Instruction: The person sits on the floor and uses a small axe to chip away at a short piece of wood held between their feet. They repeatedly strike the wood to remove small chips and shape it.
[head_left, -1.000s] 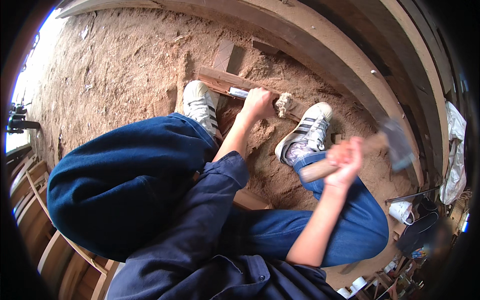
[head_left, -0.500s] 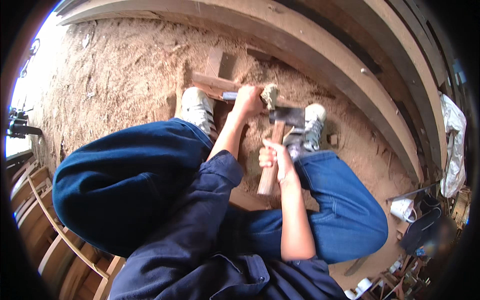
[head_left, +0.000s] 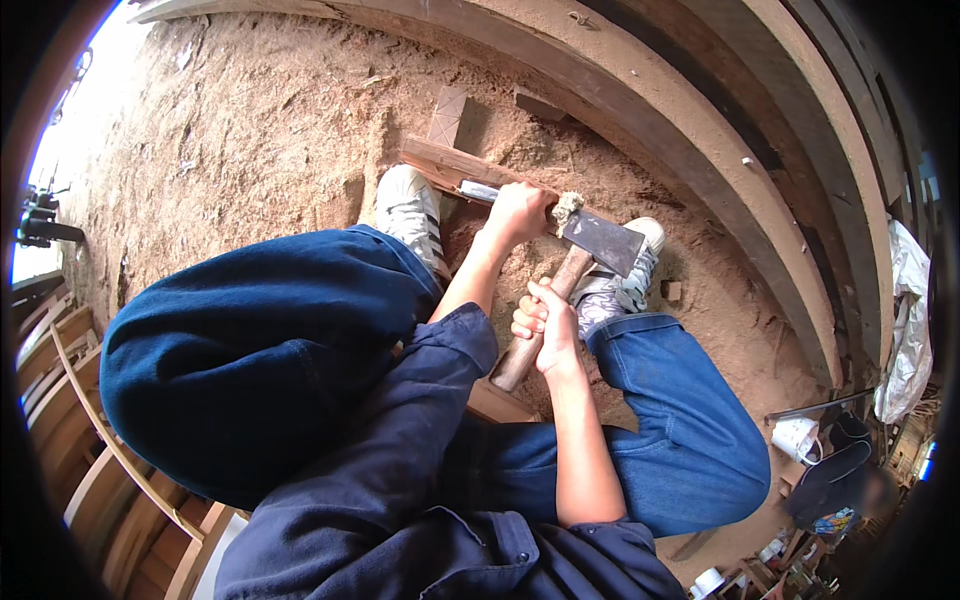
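Observation:
My left hand (head_left: pixel 520 212) is wrapped round the handle of a chisel. The chisel's pale metal blade (head_left: pixel 478 190) shows left of the fist, over a wooden beam (head_left: pixel 440 160), and its frayed, mushroomed handle end (head_left: pixel 567 204) sticks out on the right. My right hand (head_left: pixel 546 322) grips the wooden handle of a hammer (head_left: pixel 604 243) with a dark, broad metal head. That head is right beside the frayed end; whether they touch I cannot tell. Where the blade tip meets the wood is not clear.
My shoes (head_left: pixel 404 205) flank the work on sawdust-covered ground. A marked wood block (head_left: pixel 447 115) lies beyond the beam. Long curved timbers (head_left: pixel 680 120) run along the far right. More timber (head_left: pixel 120 510) is at lower left, and a white cup (head_left: pixel 797 437) stands at right.
The hammer has tilted, its head now farther right and its handle end farther left. My left hand and the chisel appear slightly farther right, as do the beam and block.

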A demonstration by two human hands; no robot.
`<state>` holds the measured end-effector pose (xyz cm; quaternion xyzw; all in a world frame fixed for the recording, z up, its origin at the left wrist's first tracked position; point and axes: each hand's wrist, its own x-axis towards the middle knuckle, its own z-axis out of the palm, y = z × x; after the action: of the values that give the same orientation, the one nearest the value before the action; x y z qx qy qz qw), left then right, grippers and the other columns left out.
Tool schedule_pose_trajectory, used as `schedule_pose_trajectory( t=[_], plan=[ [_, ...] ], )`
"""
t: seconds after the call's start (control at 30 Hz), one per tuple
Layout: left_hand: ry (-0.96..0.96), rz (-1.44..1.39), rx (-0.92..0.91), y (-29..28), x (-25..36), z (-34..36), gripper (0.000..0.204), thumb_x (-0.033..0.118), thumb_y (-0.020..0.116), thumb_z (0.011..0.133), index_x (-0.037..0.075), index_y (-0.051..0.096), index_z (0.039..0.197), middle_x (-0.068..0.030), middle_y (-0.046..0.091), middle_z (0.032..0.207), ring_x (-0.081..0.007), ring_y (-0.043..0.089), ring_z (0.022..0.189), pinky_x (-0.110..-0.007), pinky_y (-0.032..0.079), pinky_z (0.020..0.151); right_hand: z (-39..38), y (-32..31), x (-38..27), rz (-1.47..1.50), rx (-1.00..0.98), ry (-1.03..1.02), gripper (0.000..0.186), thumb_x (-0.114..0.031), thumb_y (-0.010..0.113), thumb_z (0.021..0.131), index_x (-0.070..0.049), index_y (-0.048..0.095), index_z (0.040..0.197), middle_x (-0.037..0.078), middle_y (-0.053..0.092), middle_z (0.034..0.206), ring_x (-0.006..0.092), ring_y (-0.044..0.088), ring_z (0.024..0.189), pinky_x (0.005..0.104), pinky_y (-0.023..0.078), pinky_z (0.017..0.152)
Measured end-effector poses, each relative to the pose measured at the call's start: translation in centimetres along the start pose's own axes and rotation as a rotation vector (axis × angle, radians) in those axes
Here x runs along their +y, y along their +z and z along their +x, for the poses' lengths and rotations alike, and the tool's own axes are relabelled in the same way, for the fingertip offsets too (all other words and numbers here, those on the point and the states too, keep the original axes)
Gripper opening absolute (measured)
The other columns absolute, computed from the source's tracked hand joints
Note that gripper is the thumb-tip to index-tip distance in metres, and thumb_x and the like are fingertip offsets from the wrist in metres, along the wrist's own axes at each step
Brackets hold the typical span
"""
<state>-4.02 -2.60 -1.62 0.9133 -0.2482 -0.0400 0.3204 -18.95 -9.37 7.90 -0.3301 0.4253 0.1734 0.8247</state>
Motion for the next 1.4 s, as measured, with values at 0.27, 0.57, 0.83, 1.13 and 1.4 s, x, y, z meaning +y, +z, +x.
schedule_pose_trajectory(
  t=[0.27,0.57,0.83,1.13,1.4],
  plan=[
    [0.01,-0.012,0.023,0.0,-0.4,0.0,0.014,0.015,0.064,0.065,0.011,0.066,0.078,-0.0145,0.064,0.068,-0.032,0.065,0.069,-0.041,0.052,0.064,0.1,-2.0,-4.6,0.089,-0.074,-0.211,0.019,-0.017,0.054,0.09,-0.016,0.04,0.077,-0.009,0.028,0.051,0.0049,0.028,0.04,0.0231,0.026,0.039],
    [-0.011,-0.01,0.012,0.6,-0.9,0.0,0.018,0.018,0.065,0.065,0.014,0.07,0.082,-0.0142,0.064,0.068,-0.0317,0.065,0.068,-0.041,0.053,0.064,-5.0,-2.6,-10.6,0.097,-0.019,-0.889,0.019,-0.02,0.042,0.095,-0.02,0.04,0.077,-0.009,0.024,0.048,0.002,0.024,0.038,0.0192,0.025,0.037],
    [-0.03,-0.025,0.078,-1.1,-0.7,-0.5,0.023,0.014,0.067,0.059,0.01,0.069,0.081,-0.0155,0.065,0.071,-0.0341,0.065,0.071,-0.043,0.052,0.066,0.3,-1.0,-1.8,0.226,-0.422,0.248,0.017,-0.011,0.046,0.094,-0.017,0.042,0.078,-0.01,0.027,0.051,0.0001,0.026,0.038,0.019,0.029,0.037],
    [-0.031,0.019,0.046,0.1,-1.5,-0.2,0.023,0.011,0.065,0.059,0.009,0.069,0.081,-0.0164,0.065,0.07,-0.0334,0.065,0.071,-0.042,0.052,0.067,0.9,-2.2,-3.5,0.707,-0.485,0.299,0.025,-0.01,0.045,0.094,-0.011,0.041,0.069,-0.008,0.032,0.051,0.0018,0.031,0.039,0.0188,0.032,0.042],
    [-0.132,-0.197,0.291,-1.0,1.9,1.0,0.015,0.011,0.072,0.061,0.004,0.066,0.073,-0.0176,0.064,0.068,-0.0345,0.064,0.068,-0.043,0.052,0.068,-0.4,-2.4,-5.6,0.709,-0.487,0.195,0.026,-0.008,0.046,0.092,-0.012,0.04,0.067,-0.008,0.032,0.05,0.0018,0.031,0.039,0.0183,0.032,0.042]
  ],
)
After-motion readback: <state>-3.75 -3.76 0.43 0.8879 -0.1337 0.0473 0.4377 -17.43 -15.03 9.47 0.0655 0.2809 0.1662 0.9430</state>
